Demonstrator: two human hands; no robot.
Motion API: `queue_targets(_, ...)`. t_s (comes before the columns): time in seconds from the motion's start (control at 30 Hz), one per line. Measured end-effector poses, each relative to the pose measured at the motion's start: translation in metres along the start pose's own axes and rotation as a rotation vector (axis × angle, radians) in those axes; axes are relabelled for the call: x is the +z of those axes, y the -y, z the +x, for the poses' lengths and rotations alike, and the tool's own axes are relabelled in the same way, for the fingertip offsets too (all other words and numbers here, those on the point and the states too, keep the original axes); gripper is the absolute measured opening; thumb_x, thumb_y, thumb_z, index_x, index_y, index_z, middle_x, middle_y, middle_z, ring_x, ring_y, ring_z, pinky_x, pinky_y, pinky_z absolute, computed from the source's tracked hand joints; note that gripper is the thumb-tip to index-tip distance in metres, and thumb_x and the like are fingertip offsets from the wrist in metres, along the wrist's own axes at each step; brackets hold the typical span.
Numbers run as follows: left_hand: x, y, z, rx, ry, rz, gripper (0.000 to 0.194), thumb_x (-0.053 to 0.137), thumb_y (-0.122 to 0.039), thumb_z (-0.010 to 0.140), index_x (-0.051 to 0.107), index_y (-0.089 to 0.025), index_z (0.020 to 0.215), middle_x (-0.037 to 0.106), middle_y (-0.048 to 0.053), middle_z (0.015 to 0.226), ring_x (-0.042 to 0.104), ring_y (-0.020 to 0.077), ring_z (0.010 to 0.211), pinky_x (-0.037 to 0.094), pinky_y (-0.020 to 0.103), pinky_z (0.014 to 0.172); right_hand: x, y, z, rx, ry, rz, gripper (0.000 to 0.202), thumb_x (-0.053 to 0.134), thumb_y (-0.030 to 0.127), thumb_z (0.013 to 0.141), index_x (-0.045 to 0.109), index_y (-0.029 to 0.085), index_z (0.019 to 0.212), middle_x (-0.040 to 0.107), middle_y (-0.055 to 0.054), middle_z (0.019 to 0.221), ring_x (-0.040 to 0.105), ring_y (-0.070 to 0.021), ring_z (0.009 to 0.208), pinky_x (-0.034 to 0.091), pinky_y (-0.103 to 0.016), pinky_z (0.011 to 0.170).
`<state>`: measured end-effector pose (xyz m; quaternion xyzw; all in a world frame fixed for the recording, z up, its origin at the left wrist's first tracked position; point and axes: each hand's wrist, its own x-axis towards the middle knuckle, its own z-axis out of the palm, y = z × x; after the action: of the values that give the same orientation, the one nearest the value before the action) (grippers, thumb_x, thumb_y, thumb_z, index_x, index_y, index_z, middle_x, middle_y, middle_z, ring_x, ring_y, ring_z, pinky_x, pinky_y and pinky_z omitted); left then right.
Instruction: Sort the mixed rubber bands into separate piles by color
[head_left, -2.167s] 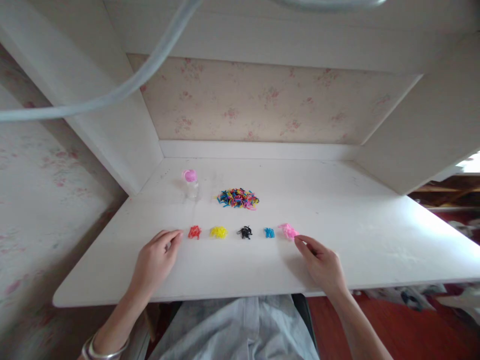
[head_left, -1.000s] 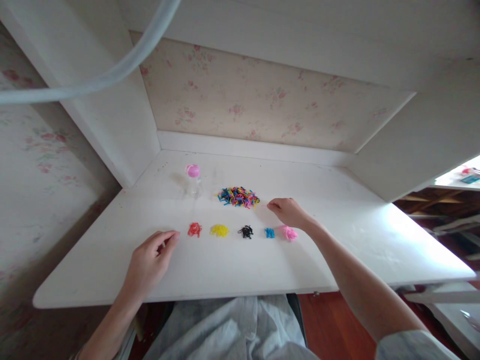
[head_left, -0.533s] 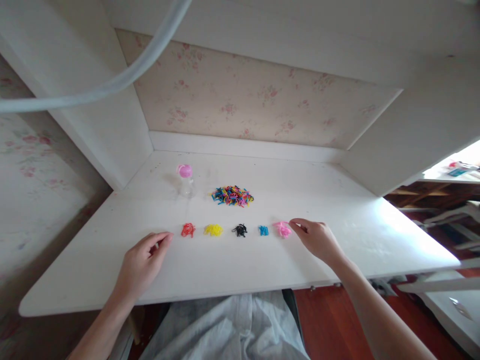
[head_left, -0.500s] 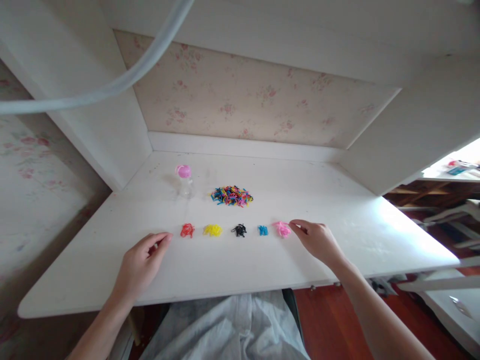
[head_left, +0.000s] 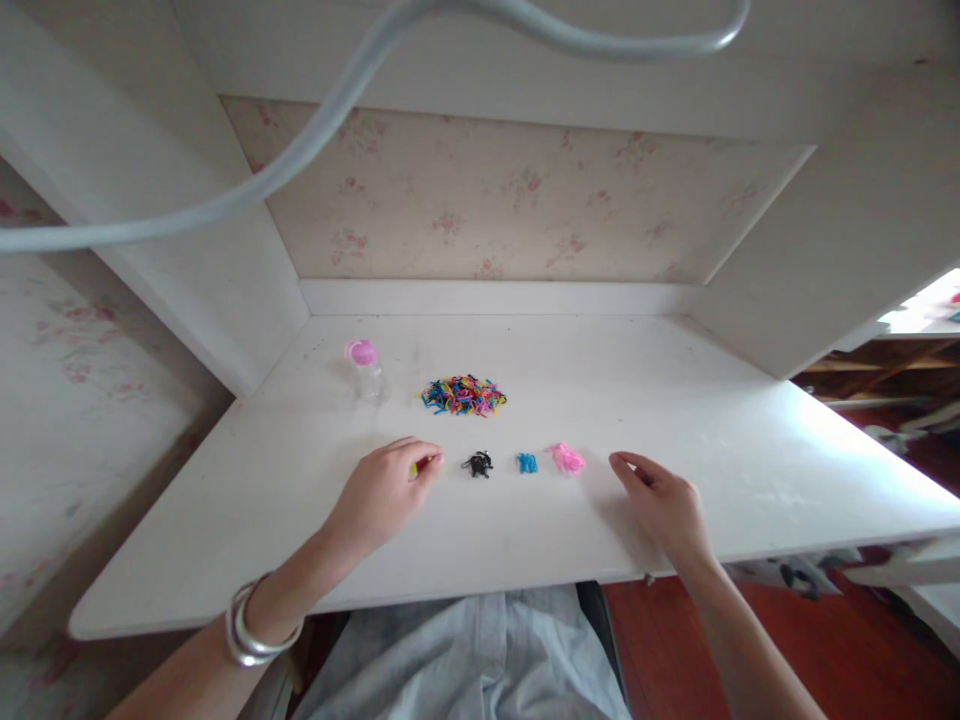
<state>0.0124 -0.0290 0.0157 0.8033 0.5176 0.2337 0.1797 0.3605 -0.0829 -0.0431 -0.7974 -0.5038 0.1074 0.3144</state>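
Note:
My left hand [head_left: 391, 487] hovers at the row of small rubber bands, thumb and index finger curled together. Yellow bands [head_left: 413, 470] peek through the gap in its fingers; whether it grips any cannot be seen. The red pile is hidden behind this hand. Right of it lie a black pile [head_left: 478, 464], a blue pile [head_left: 527, 463] and a pink pile [head_left: 568, 459]. My right hand [head_left: 661, 497] is apart from the pink pile, to its right, with thumb and index finger pinched and nothing visible between them. Farther back is a mixed-colour heap [head_left: 465, 396] of bands.
A clear container [head_left: 369, 382] with a pink lid [head_left: 363, 352] stands at the back left of the white desk [head_left: 570, 535]. A pale cable [head_left: 300, 160] hangs across the upper view. Side panels [head_left: 795, 240] and a low back ledge [head_left: 495, 298] bound the desk.
My left hand has moved right, from beside the red pile to over the red and yellow piles. My right hand has drawn away rightward from the pink pile. The view has shifted slightly.

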Motion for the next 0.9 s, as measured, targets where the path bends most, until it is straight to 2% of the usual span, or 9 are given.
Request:
queue_targets(0.13, 0.031, -0.008, 0.044, 0.012, 0.052, 0.176, 0.023, 0.046, -0.031, 0.086, 0.068, -0.025, 0.085, 0.070, 0.001, 0.092, 0.064, 0.0169, 0.083, 0.046, 0.026, 0.073, 0.008, -0.005, -0.023, -0.002, -0.019, 0.000, 0.049, 0.046, 0.060, 0.081, 0.073, 0.022, 0.093, 0.059, 0.002, 0.053, 0.055, -0.0125, 0.051, 0.039, -0.021, 0.052)
queue_targets(0.23, 0.050, -0.009, 0.072, -0.011, 0.056, 0.308, 0.024, 0.046, -0.035, 0.087, 0.067, -0.026, 0.092, 0.069, 0.002, 0.098, 0.064, 0.0192, 0.088, 0.047, 0.028, 0.072, 0.011, -0.004, -0.028, -0.044, -0.055, -0.012, 0.047, 0.045, 0.059, 0.082, 0.073, 0.022, 0.091, 0.059, 0.002, 0.054, 0.054, -0.0119, 0.050, 0.039, -0.021, 0.054)
queue_targets(0.4, 0.070, -0.008, 0.096, -0.019, 0.050, 0.391, 0.033, 0.043, -0.043, 0.089, 0.065, -0.021, 0.097, 0.065, 0.007, 0.107, 0.063, 0.0194, 0.091, 0.046, 0.028, 0.074, 0.011, -0.004, -0.024, -0.124, -0.045, -0.028, 0.048, 0.042, 0.057, 0.084, 0.073, 0.022, 0.088, 0.059, 0.001, 0.052, 0.054, -0.0117, 0.048, 0.039, -0.021, 0.054)
queue_targets(0.57, 0.073, -0.007, 0.096, -0.010, 0.051, 0.389, 0.034, 0.037, -0.040, 0.092, 0.065, -0.022, 0.098, 0.065, 0.006, 0.107, 0.062, 0.0174, 0.093, 0.044, 0.026, 0.073, 0.012, -0.007, -0.025, -0.147, -0.067, -0.030, 0.045, 0.043, 0.055, 0.085, 0.073, 0.022, 0.088, 0.059, 0.001, 0.053, 0.054, -0.0111, 0.049, 0.039, -0.020, 0.056)
queue_targets(0.9, 0.053, -0.012, 0.088, 0.014, -0.011, 0.373, 0.031, 0.037, -0.037, 0.093, 0.064, -0.025, 0.103, 0.064, 0.004, 0.107, 0.059, 0.0169, 0.096, 0.043, 0.026, 0.079, 0.012, -0.005, -0.025, -0.149, -0.047, -0.051, 0.047, 0.041, 0.055, 0.085, 0.074, 0.023, 0.089, 0.059, 0.001, 0.051, 0.056, -0.0122, 0.050, 0.038, -0.021, 0.055)
